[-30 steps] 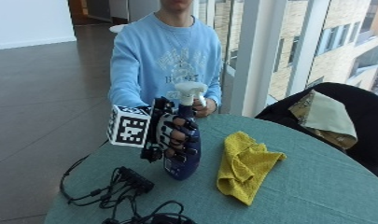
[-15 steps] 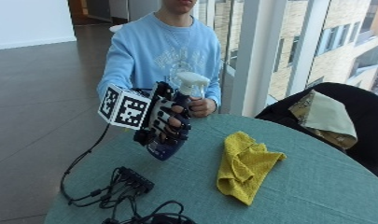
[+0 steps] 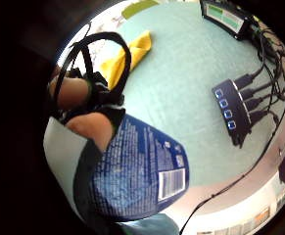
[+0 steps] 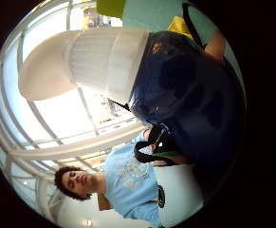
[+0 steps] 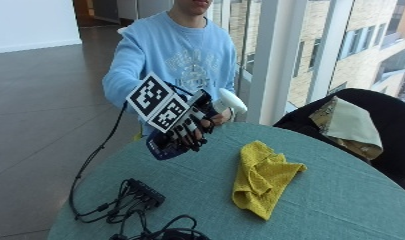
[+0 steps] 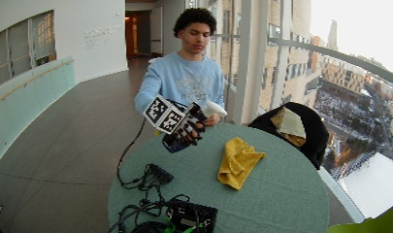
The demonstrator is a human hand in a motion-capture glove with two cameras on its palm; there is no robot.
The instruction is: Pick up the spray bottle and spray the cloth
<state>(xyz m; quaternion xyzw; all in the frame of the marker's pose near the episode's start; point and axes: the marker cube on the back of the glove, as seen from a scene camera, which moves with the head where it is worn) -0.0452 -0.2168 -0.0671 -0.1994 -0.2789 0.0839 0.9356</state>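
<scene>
A dark blue spray bottle with a white spray head hangs tilted above the round teal table, its head pointing toward the window side. My gloved right hand grips its body, fingers curled round it. Both palm views are largely filled by the spray bottle: its label side in one, its white spray head in the other. A crumpled yellow cloth lies on the table to the right of the bottle, apart from it. The yellow cloth also shows beyond my fingers.
A black cable hub with several cables lies on the table's near left part. A black box with a green label sits at the near edge. Behind the table stands a dark chair draped with a beige cloth, beside window frames.
My hand has lifted the bottle off the table and tipped it over, its base now swung toward the left and its head raised toward the cloth side.
</scene>
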